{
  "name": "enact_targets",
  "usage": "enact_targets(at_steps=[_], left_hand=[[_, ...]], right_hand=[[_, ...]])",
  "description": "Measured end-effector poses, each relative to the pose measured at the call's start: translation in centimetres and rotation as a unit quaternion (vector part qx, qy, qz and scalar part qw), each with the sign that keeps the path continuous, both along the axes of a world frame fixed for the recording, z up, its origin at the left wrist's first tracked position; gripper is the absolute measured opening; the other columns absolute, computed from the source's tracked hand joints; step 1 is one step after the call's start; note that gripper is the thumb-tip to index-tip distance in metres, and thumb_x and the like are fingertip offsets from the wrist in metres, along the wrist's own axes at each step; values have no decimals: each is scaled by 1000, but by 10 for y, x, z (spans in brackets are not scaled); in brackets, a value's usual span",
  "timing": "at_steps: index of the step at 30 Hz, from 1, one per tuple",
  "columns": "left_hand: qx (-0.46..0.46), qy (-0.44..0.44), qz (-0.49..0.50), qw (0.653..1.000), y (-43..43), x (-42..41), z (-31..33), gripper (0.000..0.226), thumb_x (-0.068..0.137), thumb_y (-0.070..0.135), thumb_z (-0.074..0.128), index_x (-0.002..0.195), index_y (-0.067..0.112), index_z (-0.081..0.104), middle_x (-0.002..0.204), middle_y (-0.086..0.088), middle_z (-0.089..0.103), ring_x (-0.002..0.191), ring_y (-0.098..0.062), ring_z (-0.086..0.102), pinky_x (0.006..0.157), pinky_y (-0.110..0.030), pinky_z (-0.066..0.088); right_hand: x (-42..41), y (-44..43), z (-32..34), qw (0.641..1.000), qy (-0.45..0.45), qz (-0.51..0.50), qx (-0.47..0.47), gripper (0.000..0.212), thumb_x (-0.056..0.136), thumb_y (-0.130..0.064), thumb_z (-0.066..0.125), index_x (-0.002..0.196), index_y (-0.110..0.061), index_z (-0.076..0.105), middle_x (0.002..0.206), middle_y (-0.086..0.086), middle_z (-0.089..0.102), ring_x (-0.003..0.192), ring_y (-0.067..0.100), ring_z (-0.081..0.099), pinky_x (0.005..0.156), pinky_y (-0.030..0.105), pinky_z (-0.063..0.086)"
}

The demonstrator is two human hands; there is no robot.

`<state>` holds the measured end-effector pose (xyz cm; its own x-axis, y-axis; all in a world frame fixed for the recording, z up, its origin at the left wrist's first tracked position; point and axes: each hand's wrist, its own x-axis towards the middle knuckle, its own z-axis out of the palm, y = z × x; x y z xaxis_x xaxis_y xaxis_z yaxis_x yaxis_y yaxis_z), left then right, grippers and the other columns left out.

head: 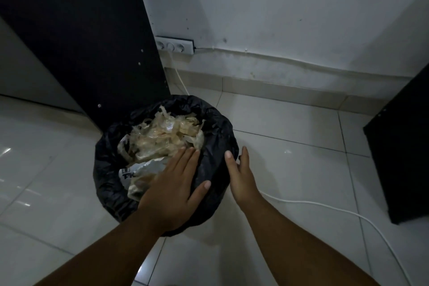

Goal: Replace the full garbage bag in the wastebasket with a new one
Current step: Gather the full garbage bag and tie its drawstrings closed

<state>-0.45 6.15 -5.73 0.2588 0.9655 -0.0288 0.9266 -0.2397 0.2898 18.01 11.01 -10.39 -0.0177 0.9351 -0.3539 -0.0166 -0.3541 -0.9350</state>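
the wastebasket stands on the tiled floor [290,169] toward its far edge, tucked against the foot of a dark furniture panel [92,42]. the bin itself is hidden under the black garbage bag [216,123], whose mouth is folded out and down over the rim. the bag is full to the top with crumpled translucent wrappers [160,137] and a white packet with dark lettering [139,173], so the old bag is not out yet and no new bag is in view.

the left hand [171,193] lies palm down on the near side of the heap. its fingers are straight and close together and the thumb is spread out over the black plastic. this looks like pressing the rubbish down so that the bag's mouth can be gathered without spilling.

the right hand [242,181] stands edge-on at the bag's right rim, with the thumb on the inner side and the fingers on the outer side. they are apart with plastic showing between them, not clamped. in this dim light it is hard to say whether they touch the bag at all. the placement suits peeling the folded edge up off the rim, probably the next step.

a white cable [325,206] runs over the floor just right of the bin, close enough to snag when the bag is lifted. a power strip [175,45] sits on the wall behind.
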Motion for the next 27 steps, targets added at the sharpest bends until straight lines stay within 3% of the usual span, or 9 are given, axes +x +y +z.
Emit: enact_targets(at_steps=[2,5,8,11,16,19,21,23,27], left_hand=[[0,-4,-2,1000,1,0,0,87,95,75,6,165,25,-5,173,9,-9,155,-2,-20,125,-25,-5],[1,-9,-5,1000,0,0,1,88,94,75,5,165,25,-5,173,10,-9,155,-1,-20,123,-23,-7],[-3,-18,-4,1000,-2,0,2,89,94,78,3,165,25,-6,173,11,-10,155,-1,-21,123,-23,-7],[0,-47,-3,999,-3,1,3,92,92,81,2,165,25,-4,173,11,-7,155,-1,-18,123,-22,-5],[19,-160,11,987,-7,-1,4,91,95,80,8,165,23,5,172,10,4,157,0,-4,126,-24,7],[13,-248,33,968,-9,-5,4,91,96,80,13,165,22,8,172,7,11,158,-6,8,128,-36,19],[13,-271,32,962,-11,-6,5,91,96,80,15,165,21,8,172,4,15,158,-8,13,127,-39,22],[9,-293,26,956,-14,-7,5,91,96,80,17,165,21,8,172,6,15,158,-5,13,127,-39,23],[-4,-312,20,950,-15,-12,6,97,93,84,16,165,19,8,173,8,12,158,-5,10,128,-40,20]], right_hand=[[-3,13,3,998,57,-6,-33,110,77,-82,55,163,-34,7,165,-4,29,149,22,35,116,35,34],[-3,26,9,991,121,-10,-48,100,69,-87,63,149,-29,49,146,-5,58,127,14,60,106,36,48],[-3,24,25,994,57,-91,-18,60,81,-73,66,116,-24,74,111,-5,77,101,13,72,92,38,59],[0,14,50,988,-27,-131,76,39,87,-58,70,100,-22,75,95,-5,78,90,10,73,87,41,61],[-13,-10,90,984,-26,-65,164,18,94,-40,69,101,-24,76,98,-8,78,95,7,73,89,36,60],[-24,-30,96,979,-57,-19,193,30,91,-56,61,101,-32,76,105,-9,76,104,4,69,96,30,55],[-32,-42,101,985,-38,-9,169,50,92,-67,48,115,-32,74,114,-13,73,110,0,66,99,25,52],[-36,-42,108,992,-10,-42,120,55,96,-71,38,130,-36,64,122,-18,67,116,-1,62,102,24,50],[-38,-14,127,996,5,-88,8,52,81,-88,36,104,-48,61,123,-3,68,116,19,64,108,46,48]])
